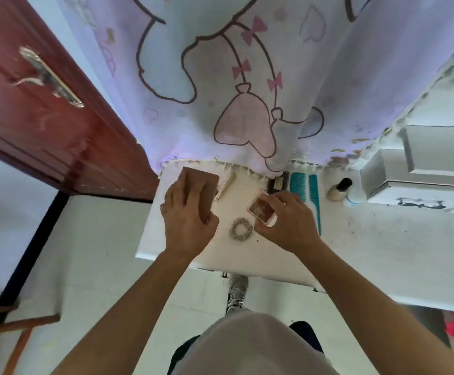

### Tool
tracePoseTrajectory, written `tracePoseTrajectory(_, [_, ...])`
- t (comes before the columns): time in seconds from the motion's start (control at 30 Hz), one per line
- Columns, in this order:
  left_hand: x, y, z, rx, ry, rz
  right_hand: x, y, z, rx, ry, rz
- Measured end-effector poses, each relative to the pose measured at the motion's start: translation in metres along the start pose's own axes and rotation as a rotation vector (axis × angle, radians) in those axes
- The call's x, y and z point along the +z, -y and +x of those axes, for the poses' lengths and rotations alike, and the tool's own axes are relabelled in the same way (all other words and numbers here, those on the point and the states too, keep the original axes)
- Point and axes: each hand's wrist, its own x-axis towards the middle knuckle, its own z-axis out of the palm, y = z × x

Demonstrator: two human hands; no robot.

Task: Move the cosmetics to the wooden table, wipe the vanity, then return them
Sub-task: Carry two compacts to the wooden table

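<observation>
Big cartoon-print curtain (247,90) hangs across the back, its hem draped right onto the far edge of the white bench (355,253). That's crowding the things along the back row! To the left is a red-brown door (44,117) with a silver handle (50,77). On the bench's right end sit stacked white boxes (409,180). At the lower left corner is a wooden frame (17,326), well apart from the action.

Both arms are reaching in. The left hand (186,217) lies on a flat brown case (207,185) at the bench's left end, fingers pressed together over its top and the thumb hooked at its near corner. The right hand (288,223) pinches a clear compact (261,211) with reddish pans between fingertips and thumb, tilted, just above the bench surface.

Just right of that hand lie two teal combs (299,185), side by side. Beyond them a small bottle (338,189) with a dark cap lies on its side near the boxes. A dark little palette (278,182) is tucked under the curtain hem. A slim gold piece (224,188) lies just beside the brown case, and a grey scrunchie (240,229) rests between the two hands.
</observation>
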Motion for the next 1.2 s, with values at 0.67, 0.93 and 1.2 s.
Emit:
tracePoseTrajectory(0.67, [-0.300,0.182,-0.311,-0.706,-0.618,0.408,0.058,0.430,-0.062,-0.866,0.036,0.397])
tracePoseTrajectory(0.93, [-0.406,0.300,-0.463,-0.973,-0.728,0.485,0.129,0.656,-0.152,-1.103,0.134,0.478])
tracePoseTrajectory(1.2, [-0.455,0.408,-0.528,-1.120,-0.815,0.473,0.185,0.789,-0.199,-1.242,0.314,0.482])
